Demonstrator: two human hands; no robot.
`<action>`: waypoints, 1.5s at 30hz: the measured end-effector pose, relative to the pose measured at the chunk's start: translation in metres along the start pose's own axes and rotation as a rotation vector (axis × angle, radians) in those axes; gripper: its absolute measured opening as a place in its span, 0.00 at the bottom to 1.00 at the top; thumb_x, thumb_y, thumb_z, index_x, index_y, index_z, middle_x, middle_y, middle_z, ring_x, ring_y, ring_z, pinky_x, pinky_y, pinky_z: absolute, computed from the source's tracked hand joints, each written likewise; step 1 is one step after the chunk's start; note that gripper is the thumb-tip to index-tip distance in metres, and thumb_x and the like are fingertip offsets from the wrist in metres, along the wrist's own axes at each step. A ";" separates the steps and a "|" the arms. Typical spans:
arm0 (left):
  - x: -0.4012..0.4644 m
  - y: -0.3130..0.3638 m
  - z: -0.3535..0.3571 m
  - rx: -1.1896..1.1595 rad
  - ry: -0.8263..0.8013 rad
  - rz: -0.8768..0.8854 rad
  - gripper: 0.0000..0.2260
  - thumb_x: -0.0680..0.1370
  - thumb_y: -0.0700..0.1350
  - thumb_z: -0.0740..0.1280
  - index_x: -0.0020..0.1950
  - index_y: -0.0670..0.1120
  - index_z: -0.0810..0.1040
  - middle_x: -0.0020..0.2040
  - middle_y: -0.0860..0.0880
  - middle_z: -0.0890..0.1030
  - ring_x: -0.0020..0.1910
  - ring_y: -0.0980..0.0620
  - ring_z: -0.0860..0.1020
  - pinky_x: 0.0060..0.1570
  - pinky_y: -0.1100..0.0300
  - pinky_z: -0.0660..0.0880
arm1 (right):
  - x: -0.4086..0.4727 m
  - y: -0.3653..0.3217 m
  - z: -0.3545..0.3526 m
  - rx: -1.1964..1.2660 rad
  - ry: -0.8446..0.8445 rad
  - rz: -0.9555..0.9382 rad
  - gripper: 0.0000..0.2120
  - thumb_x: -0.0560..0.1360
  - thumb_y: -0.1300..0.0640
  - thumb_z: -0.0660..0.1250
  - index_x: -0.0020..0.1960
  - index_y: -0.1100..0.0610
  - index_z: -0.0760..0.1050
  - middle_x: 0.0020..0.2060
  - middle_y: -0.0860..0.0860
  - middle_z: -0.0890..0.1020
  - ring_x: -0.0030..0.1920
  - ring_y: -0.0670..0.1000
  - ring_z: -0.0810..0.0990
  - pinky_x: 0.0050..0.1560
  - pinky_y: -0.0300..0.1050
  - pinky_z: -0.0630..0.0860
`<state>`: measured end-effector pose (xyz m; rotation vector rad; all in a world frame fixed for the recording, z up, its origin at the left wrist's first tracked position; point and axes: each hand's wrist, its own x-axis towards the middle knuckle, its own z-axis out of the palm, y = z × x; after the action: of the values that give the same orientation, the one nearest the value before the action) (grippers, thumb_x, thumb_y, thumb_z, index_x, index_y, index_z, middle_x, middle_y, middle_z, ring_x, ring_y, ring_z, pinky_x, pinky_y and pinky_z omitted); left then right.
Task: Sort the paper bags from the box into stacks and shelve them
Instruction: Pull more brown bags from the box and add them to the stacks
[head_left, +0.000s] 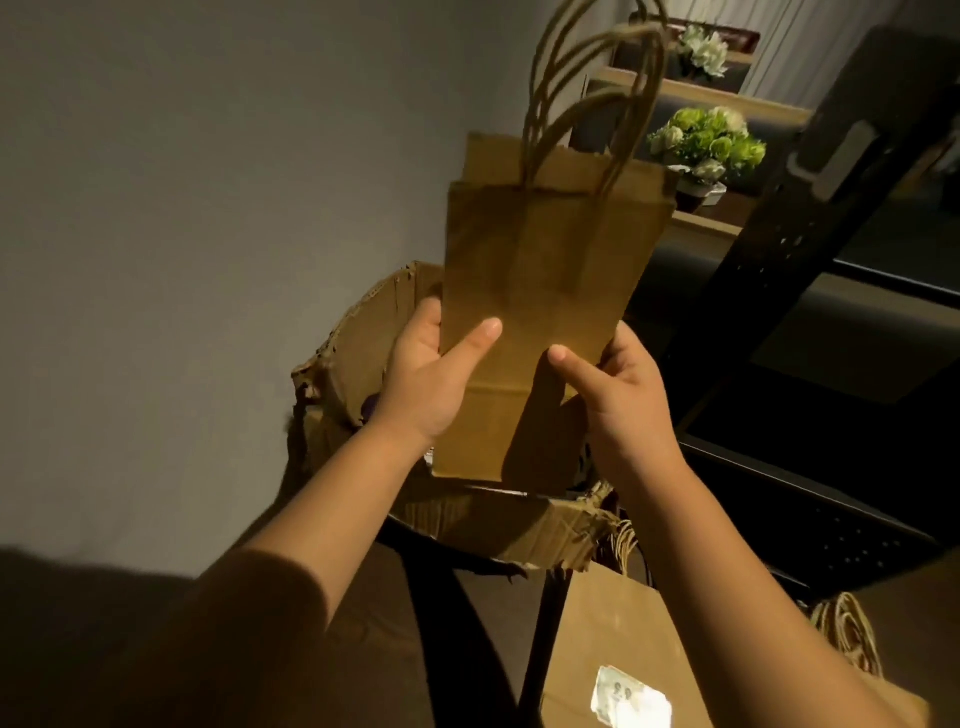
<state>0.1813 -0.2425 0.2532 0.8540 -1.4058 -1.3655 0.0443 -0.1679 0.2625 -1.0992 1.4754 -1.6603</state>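
sorting under way: small bags held above the box

centre of frame: a bundle of small paper bags (545, 291), handles up, apparently 2 or more, held upright over the torn cardboard box (363, 332). left hand (431, 374) and right hand (618, 400) each grasp a lower edge, thumb in front, fingers behind. lower right: larger bags (613, 639) lie flat, seemingly already sorted. dark shelving (779, 260) at right; shelving judged still to come.

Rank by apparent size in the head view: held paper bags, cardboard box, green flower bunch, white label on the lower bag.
1. Held paper bags, though nearness to the camera inflates them
2. Cardboard box, partly hidden, so unsure against 1
3. Green flower bunch
4. White label
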 end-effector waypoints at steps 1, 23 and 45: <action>-0.014 0.000 -0.002 -0.030 0.003 0.006 0.11 0.77 0.45 0.69 0.58 0.55 0.76 0.56 0.57 0.82 0.60 0.57 0.78 0.64 0.53 0.73 | -0.012 0.000 -0.002 0.010 -0.024 0.007 0.11 0.76 0.58 0.68 0.56 0.48 0.75 0.51 0.45 0.84 0.53 0.46 0.82 0.54 0.48 0.79; -0.169 -0.154 -0.070 0.438 0.015 -0.399 0.08 0.75 0.45 0.72 0.54 0.46 0.83 0.47 0.57 0.82 0.50 0.61 0.80 0.42 0.77 0.72 | -0.148 0.159 -0.009 -0.273 -0.219 0.395 0.11 0.76 0.63 0.69 0.49 0.47 0.81 0.45 0.46 0.86 0.48 0.50 0.84 0.49 0.47 0.80; -0.157 -0.165 -0.070 0.603 -0.265 -0.566 0.17 0.80 0.51 0.66 0.67 0.48 0.76 0.55 0.52 0.80 0.57 0.52 0.77 0.51 0.63 0.71 | -0.148 0.177 -0.003 -0.316 -0.087 0.439 0.12 0.74 0.67 0.68 0.57 0.60 0.76 0.48 0.46 0.82 0.46 0.32 0.79 0.42 0.25 0.73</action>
<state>0.2709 -0.1366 0.0591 1.6039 -1.9206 -1.5206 0.0954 -0.0625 0.0636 -0.9053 1.8074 -1.0917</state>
